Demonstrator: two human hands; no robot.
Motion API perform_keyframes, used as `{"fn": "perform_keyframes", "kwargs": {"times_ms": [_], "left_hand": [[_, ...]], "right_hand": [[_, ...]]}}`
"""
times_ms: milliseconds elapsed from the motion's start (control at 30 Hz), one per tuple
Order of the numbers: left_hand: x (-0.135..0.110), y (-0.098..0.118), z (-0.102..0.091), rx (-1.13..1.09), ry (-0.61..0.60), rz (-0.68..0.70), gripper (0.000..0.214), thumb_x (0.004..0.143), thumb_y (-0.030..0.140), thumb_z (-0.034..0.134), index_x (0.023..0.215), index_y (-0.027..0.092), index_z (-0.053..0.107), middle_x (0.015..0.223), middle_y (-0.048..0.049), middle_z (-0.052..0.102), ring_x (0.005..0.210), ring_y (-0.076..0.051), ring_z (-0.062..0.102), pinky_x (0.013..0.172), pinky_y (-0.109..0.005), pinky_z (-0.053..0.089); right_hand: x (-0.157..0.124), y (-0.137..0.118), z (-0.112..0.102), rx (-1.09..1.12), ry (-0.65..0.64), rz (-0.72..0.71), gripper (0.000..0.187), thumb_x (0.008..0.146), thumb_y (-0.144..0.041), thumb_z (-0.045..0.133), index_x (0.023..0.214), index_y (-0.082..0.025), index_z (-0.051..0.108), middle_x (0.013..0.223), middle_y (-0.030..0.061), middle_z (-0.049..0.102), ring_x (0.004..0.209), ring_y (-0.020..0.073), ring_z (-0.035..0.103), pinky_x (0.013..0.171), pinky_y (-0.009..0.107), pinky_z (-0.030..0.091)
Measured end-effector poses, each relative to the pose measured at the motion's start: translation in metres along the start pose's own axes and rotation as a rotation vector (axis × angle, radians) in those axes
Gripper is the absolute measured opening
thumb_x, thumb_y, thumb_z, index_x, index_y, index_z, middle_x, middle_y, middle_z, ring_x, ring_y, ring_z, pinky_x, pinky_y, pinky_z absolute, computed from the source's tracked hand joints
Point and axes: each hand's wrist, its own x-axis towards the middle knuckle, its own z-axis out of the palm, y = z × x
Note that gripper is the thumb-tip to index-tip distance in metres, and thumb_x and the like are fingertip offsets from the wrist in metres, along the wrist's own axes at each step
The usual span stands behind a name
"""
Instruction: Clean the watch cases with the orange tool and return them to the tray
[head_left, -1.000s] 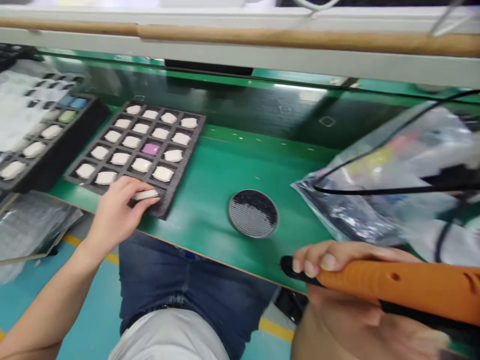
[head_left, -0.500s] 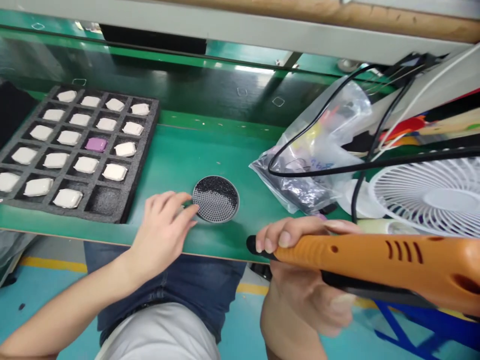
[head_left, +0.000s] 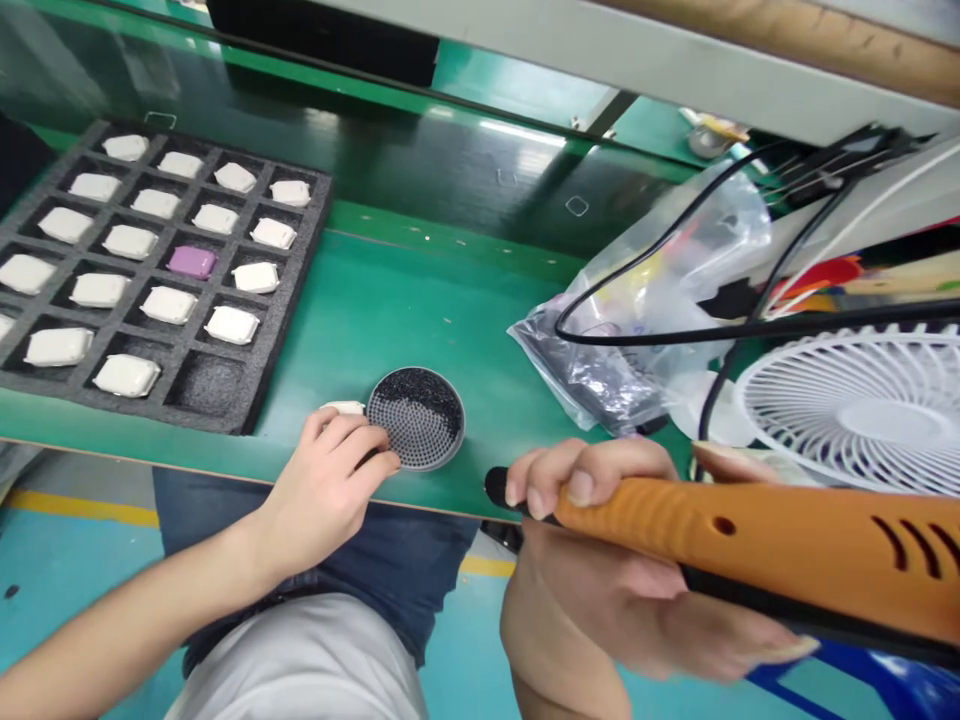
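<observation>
A round dish holding many tiny black bits sits on the green table near its front edge. My left hand is closed at the dish's left rim, its thumb and fingertips against it. Just beyond my knuckles a white piece peeks out, mostly hidden by the fingers; I cannot tell whether they touch it. My right hand is wrapped around an orange tool with a black tip and underside, which extends out of view at the right.
A black foam tray at the left carries rows of white pieces and a single purple piece. Behind the right hand lie a clear plastic bag, black cables and a white fan. A grey beam crosses above the table.
The dish has shifted slightly left and nearer to me, with my left hand at its rim. The white piece now shows behind my fingers. The orange tool stays in my right hand.
</observation>
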Motion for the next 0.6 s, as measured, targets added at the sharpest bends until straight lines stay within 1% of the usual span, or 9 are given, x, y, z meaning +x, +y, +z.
{"fn": "perform_keyframes", "kwargs": {"times_ms": [133, 233, 267, 333, 367, 433, 533, 600], "left_hand": [[-0.002, -0.007, -0.004, -0.006, -0.002, 0.002, 0.027, 0.100, 0.000, 0.060, 0.116, 0.018, 0.071, 0.124, -0.0095, 0.076, 0.116, -0.028, 0.065, 0.105, -0.052, 0.045], [-0.002, -0.009, -0.009, 0.003, -0.002, -0.001, 0.032, 0.098, 0.000, 0.058, 0.117, 0.021, 0.072, 0.135, -0.0118, 0.073, 0.128, -0.032, 0.062, 0.107, -0.056, 0.046], [-0.002, -0.009, -0.011, 0.015, -0.008, -0.021, 0.032, 0.098, 0.001, 0.060, 0.120, 0.022, 0.071, 0.141, -0.0134, 0.070, 0.134, -0.035, 0.060, 0.108, -0.057, 0.046], [-0.003, -0.010, -0.015, 0.055, -0.022, -0.107, 0.031, 0.101, 0.009, 0.065, 0.127, 0.023, 0.070, 0.151, -0.0178, 0.063, 0.142, -0.039, 0.055, 0.109, -0.061, 0.047], [-0.005, -0.011, -0.017, 0.079, -0.029, -0.156, 0.031, 0.102, 0.013, 0.067, 0.131, 0.024, 0.069, 0.152, -0.0196, 0.061, 0.142, -0.041, 0.055, 0.109, -0.062, 0.048], [-0.009, -0.012, -0.019, 0.096, -0.023, -0.223, 0.033, 0.105, 0.017, 0.067, 0.137, 0.023, 0.066, 0.147, -0.0206, 0.064, 0.136, -0.040, 0.059, 0.106, -0.061, 0.050], [-0.018, -0.014, -0.018, 0.018, 0.017, -0.198, 0.036, 0.107, 0.012, 0.063, 0.142, 0.019, 0.062, 0.135, -0.0160, 0.072, 0.123, -0.033, 0.065, 0.103, -0.054, 0.051], [-0.022, -0.016, -0.018, -0.036, 0.037, -0.167, 0.032, 0.107, 0.011, 0.063, 0.139, 0.017, 0.063, 0.134, -0.0141, 0.074, 0.122, -0.031, 0.065, 0.104, -0.051, 0.051]], "right_hand": [[0.005, 0.003, 0.018, 0.041, -0.030, 0.012, 0.044, 0.087, -0.068, 0.080, 0.116, -0.035, 0.073, 0.081, -0.0047, 0.065, 0.058, 0.0166, 0.060, 0.051, 0.037, 0.056], [0.006, 0.008, 0.028, 0.038, -0.034, 0.042, 0.040, 0.089, -0.064, 0.080, 0.118, -0.037, 0.073, 0.086, -0.0039, 0.069, 0.067, 0.0200, 0.067, 0.061, 0.042, 0.063], [0.006, 0.010, 0.030, 0.029, -0.043, 0.046, 0.039, 0.090, -0.064, 0.079, 0.119, -0.038, 0.073, 0.087, -0.0038, 0.070, 0.068, 0.0205, 0.068, 0.062, 0.043, 0.063], [0.006, 0.013, 0.032, 0.016, -0.067, 0.044, 0.040, 0.091, -0.065, 0.077, 0.119, -0.038, 0.073, 0.085, -0.0041, 0.069, 0.063, 0.0195, 0.065, 0.058, 0.041, 0.061], [0.006, 0.015, 0.032, 0.012, -0.079, 0.044, 0.041, 0.091, -0.066, 0.076, 0.120, -0.038, 0.073, 0.084, -0.0040, 0.068, 0.061, 0.0187, 0.062, 0.055, 0.040, 0.059], [0.007, 0.018, 0.031, 0.003, -0.102, 0.053, 0.040, 0.091, -0.066, 0.076, 0.119, -0.038, 0.074, 0.082, -0.0035, 0.066, 0.060, 0.0181, 0.060, 0.054, 0.039, 0.056], [0.008, 0.021, 0.029, -0.029, -0.141, 0.078, 0.039, 0.092, -0.066, 0.073, 0.120, -0.039, 0.073, 0.083, -0.0024, 0.066, 0.062, 0.0197, 0.062, 0.056, 0.040, 0.057], [0.007, 0.022, 0.030, -0.049, -0.148, 0.094, 0.041, 0.093, -0.069, 0.071, 0.119, -0.039, 0.072, 0.082, -0.0024, 0.065, 0.063, 0.0198, 0.062, 0.055, 0.041, 0.057]]}}
